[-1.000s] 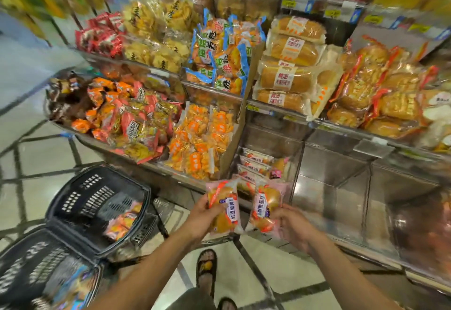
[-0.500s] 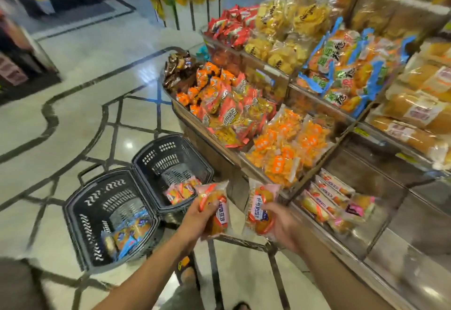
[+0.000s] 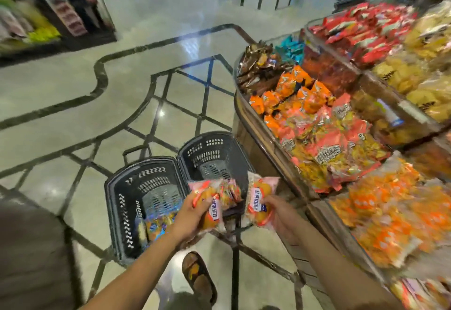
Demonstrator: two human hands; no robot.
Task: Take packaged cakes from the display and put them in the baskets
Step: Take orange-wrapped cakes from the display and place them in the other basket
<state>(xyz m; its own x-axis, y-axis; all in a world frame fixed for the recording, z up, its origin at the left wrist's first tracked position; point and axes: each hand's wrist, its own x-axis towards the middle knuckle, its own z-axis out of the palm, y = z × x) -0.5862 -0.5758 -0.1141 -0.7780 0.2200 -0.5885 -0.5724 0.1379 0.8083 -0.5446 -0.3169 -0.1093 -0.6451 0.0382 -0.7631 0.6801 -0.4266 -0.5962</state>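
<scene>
Two black baskets (image 3: 122,200) sit on the floor (image 3: 170,29) beside the display (image 3: 246,124) edge. Left hand (image 3: 192,214) grips a packaged cake (image 3: 210,202) over them (hiding one rim); right hand (image 3: 278,214) grips a second cake (image 3: 260,200) alongside, fingers curled.

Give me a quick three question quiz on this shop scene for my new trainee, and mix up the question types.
1. True or false: the left hand grips the left cake and the right hand grips the right cake.
2. Multiple choice: the black baskets stand A) on the floor beside the display, B) on top of the display, C) hung from an arm.
3. Fill in: the number of black baskets in view is ___.
Key: 1 true; 2 A; 3 two.
</scene>
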